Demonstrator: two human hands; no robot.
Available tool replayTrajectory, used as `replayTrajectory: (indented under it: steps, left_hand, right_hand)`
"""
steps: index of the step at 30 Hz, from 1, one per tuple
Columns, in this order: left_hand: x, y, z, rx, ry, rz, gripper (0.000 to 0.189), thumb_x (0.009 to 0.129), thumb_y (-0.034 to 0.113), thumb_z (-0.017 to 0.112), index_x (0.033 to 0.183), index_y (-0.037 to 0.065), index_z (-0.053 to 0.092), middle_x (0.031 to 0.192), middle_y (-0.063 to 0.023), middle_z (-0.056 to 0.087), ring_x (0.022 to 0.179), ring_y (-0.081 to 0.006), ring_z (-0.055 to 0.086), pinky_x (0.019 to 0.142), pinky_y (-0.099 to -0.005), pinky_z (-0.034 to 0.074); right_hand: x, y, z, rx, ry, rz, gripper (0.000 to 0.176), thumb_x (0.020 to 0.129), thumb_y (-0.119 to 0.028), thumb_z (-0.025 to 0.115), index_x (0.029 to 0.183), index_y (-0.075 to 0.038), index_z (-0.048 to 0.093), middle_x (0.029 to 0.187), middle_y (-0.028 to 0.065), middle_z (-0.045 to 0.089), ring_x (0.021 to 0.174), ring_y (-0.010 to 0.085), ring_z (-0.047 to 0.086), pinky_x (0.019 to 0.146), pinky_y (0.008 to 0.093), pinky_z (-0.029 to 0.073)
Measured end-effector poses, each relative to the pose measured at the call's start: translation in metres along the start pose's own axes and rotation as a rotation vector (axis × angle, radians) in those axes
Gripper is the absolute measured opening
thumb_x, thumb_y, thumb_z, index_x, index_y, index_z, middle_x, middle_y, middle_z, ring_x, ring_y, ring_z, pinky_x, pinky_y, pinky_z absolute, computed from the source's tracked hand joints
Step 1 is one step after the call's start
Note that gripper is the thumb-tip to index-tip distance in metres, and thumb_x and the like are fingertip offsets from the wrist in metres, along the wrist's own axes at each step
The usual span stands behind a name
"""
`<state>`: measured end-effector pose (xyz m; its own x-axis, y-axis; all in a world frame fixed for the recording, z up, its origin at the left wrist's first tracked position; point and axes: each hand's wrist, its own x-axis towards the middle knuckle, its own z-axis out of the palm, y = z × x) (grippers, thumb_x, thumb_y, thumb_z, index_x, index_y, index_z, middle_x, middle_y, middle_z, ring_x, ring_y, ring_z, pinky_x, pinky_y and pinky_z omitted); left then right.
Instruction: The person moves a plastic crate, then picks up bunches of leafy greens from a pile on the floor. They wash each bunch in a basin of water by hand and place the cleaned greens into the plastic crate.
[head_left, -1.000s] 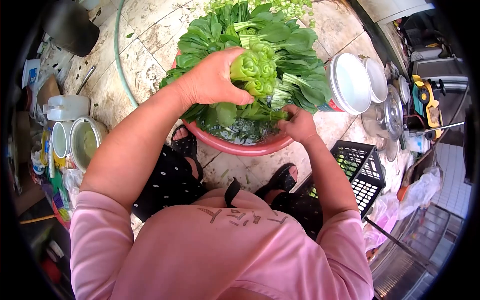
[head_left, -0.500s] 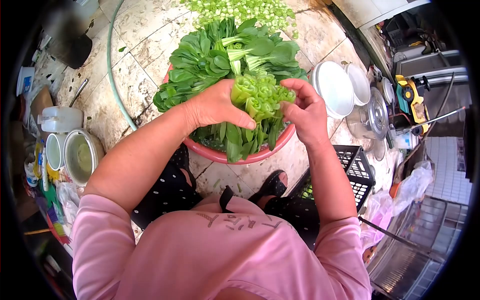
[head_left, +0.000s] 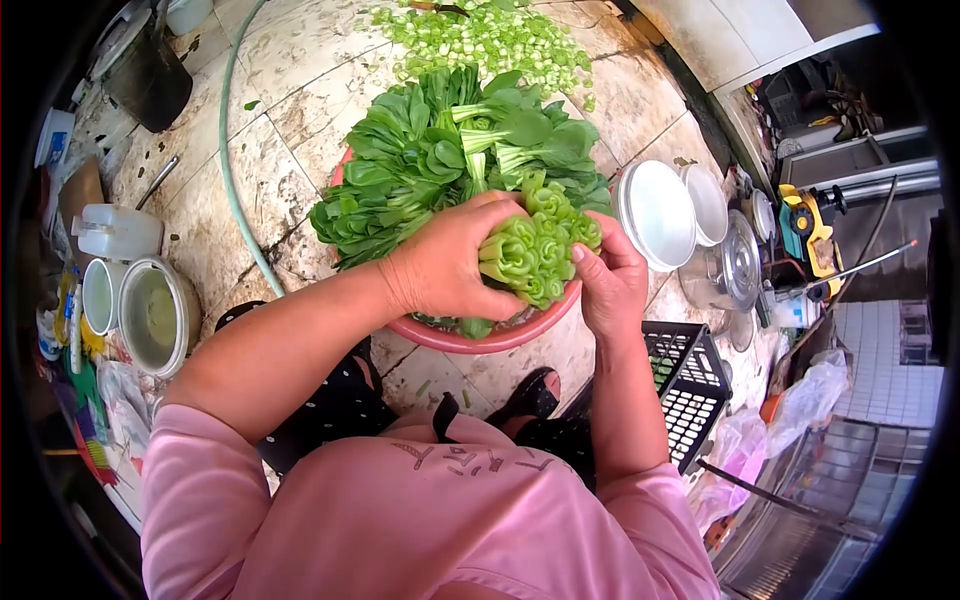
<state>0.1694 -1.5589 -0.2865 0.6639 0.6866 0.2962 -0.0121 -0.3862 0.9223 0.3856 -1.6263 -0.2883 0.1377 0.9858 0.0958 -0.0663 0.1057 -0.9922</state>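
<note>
My left hand (head_left: 445, 262) grips a bunch of bok choy (head_left: 538, 250), cut stem ends turned toward me, just above the near rim of a red basin (head_left: 470, 340). My right hand (head_left: 610, 278) presses against the right side of the same bunch, fingers curled on the stems. The basin is heaped with more leafy bok choy (head_left: 440, 160). Beyond it, chopped green stem pieces (head_left: 490, 35) lie scattered on the stone floor.
A green hose (head_left: 232, 170) curves along the floor at left. White pots (head_left: 150, 312) and a plastic jug (head_left: 118, 230) stand at far left. White lids (head_left: 655, 212) and metal pots (head_left: 738, 265) are at right, a black crate (head_left: 690, 385) by my right knee.
The bunch has been lifted and drawn nearer to the basin's near rim. My right hand came up out of the basin to the bunch and now closes against its right side.
</note>
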Motion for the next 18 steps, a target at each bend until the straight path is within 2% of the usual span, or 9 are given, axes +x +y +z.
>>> replayTrajectory:
  steps: [2,7,9,10,12,13,14,15,18]
  left_hand:
    - [-0.001,0.001,-0.001,0.153,0.0,0.051,0.07,0.057,0.028,0.08,0.116,0.001,0.053,0.114,-0.0182,0.055,0.106,-0.0345,0.057,0.095,-0.0376,0.046]
    - [-0.001,0.004,0.001,0.09,-0.008,-0.006,0.07,0.058,0.03,0.08,0.116,0.001,0.053,0.115,-0.0184,0.056,0.105,-0.0349,0.058,0.092,-0.0386,0.047]
    - [-0.002,0.003,0.002,0.004,-0.004,-0.085,0.067,0.058,0.018,0.082,0.116,0.002,0.052,0.112,-0.0138,0.059,0.103,-0.0238,0.059,0.092,-0.0339,0.046]
    - [-0.003,0.005,0.001,0.003,0.003,-0.085,0.067,0.058,0.018,0.082,0.116,0.002,0.052,0.112,-0.0138,0.059,0.103,-0.0238,0.059,0.092,-0.0339,0.046]
    - [-0.005,0.01,0.001,-0.195,-0.029,-0.252,0.065,0.062,0.015,0.081,0.119,0.001,0.052,0.109,-0.0085,0.062,0.102,-0.0156,0.058,0.091,-0.0313,0.046]
    - [-0.006,0.006,0.003,-0.198,-0.029,-0.253,0.065,0.062,0.015,0.081,0.119,0.001,0.052,0.109,-0.0085,0.062,0.102,-0.0156,0.058,0.091,-0.0313,0.046]
    - [-0.005,0.0,0.006,-0.368,-0.033,-0.239,0.063,0.065,0.013,0.08,0.12,0.001,0.051,0.109,-0.0064,0.063,0.102,-0.0135,0.057,0.092,-0.0304,0.046]
    - [-0.005,-0.006,0.009,-0.538,-0.038,-0.223,0.061,0.068,0.01,0.079,0.121,0.0,0.051,0.109,-0.0044,0.063,0.102,-0.0115,0.056,0.092,-0.0296,0.045]
    - [-0.002,-0.013,0.013,-0.68,0.045,-0.201,0.054,0.072,0.006,0.076,0.121,0.0,0.052,0.11,-0.0031,0.063,0.103,-0.0117,0.056,0.094,-0.0293,0.045]
  right_hand:
    - [0.0,-0.007,-0.002,-0.007,0.024,0.01,0.025,0.082,-0.002,0.07,0.106,0.002,0.065,0.116,0.0081,0.056,0.103,0.0152,0.056,0.093,0.0284,0.043]
    - [0.003,-0.006,0.004,-0.021,0.073,-0.049,0.026,0.082,-0.005,0.072,0.106,0.002,0.065,0.112,0.0083,0.058,0.103,0.0156,0.055,0.093,0.0296,0.043]
    - [0.002,0.001,0.007,-0.014,0.099,-0.064,0.026,0.082,-0.005,0.072,0.106,0.002,0.065,0.112,0.0081,0.058,0.103,0.0155,0.055,0.093,0.0296,0.043]
    - [0.001,0.006,0.007,-0.028,0.102,-0.055,0.028,0.084,-0.006,0.07,0.11,0.002,0.063,0.114,0.0087,0.058,0.104,0.0159,0.055,0.094,0.0301,0.043]
    - [-0.001,0.008,0.016,-0.043,0.102,-0.043,0.03,0.087,-0.008,0.068,0.114,0.002,0.062,0.117,0.0094,0.058,0.106,0.0163,0.055,0.095,0.0305,0.042]
    - [-0.002,0.008,0.024,0.064,0.123,0.007,0.032,0.09,-0.012,0.063,0.119,0.002,0.059,0.121,0.0099,0.057,0.109,0.017,0.055,0.097,0.0311,0.042]
    - [-0.003,0.008,0.031,0.171,0.144,0.057,0.035,0.094,-0.016,0.059,0.124,0.002,0.056,0.125,0.0105,0.057,0.111,0.0177,0.055,0.098,0.0318,0.041]
    - [-0.003,0.01,0.032,0.123,0.075,0.062,0.046,0.099,-0.027,0.05,0.135,0.002,0.045,0.133,0.0124,0.051,0.12,0.0201,0.05,0.103,0.0337,0.037]
    - [-0.002,0.01,0.039,0.332,-0.011,0.134,0.054,0.1,-0.031,0.047,0.142,0.001,0.036,0.139,0.013,0.045,0.126,0.0216,0.045,0.107,0.0349,0.033]
